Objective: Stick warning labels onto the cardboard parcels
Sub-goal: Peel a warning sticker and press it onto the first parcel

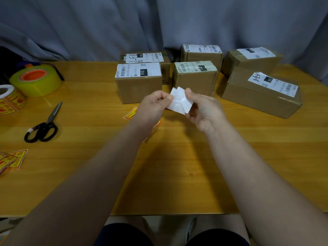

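Both hands hold one warning label above the table, its white back facing me and two corners apart at the top. My left hand pinches its left edge, my right hand its right edge. Just behind stand several cardboard parcels with white shipping labels: a front-left parcel, a middle parcel and a long parcel on the right. More yellow-and-red warning labels lie on the table, partly hidden under my left wrist.
On the left of the wooden table are a roll of warning labels, a yellow tape roll, black scissors and loose labels. A grey curtain hangs behind. My knees show below the front edge.
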Demonstrator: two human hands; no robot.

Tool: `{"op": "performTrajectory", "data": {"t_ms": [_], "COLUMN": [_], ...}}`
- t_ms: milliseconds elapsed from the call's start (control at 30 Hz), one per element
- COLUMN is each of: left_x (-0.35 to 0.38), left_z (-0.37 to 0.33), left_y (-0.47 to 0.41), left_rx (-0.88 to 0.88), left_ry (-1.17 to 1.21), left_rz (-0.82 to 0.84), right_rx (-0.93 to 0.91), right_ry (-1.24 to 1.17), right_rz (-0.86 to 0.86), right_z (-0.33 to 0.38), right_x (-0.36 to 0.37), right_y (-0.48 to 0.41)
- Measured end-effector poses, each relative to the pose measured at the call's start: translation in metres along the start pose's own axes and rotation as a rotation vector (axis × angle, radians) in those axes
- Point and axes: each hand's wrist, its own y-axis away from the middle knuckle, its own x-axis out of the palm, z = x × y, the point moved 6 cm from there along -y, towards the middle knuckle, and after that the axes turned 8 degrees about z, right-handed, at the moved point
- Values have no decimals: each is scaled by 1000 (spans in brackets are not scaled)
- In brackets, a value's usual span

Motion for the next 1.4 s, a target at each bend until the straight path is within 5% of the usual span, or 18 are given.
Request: {"op": "performTrajectory", "data": {"t_ms": [167,333,700,900,1133,1400], "left_x": [-1,4,-13,-55,-14,-2], "left_z": [13,3,4,25,2,12], "left_y": [-2,-2,-4,2,2,8], "left_rx": [-66,-33,-115,-216,-170,-180], "left_ry": [-33,-77,-220,-252,-552,-364], "left_rz": [-55,67,58,-106,244,362], "right_rx": [-57,-114,-15,-158,-412,-616], "right_ry": [-10,69,4,-8,465,782], "right_rz": [-29,-62,-142,-325,1,154], "right_z": [0,4,-2,25,38,43], "right_x": [-2,-6,-18,-56,-14,-15], "right_y": [0,2,0,-1,6,14]}}
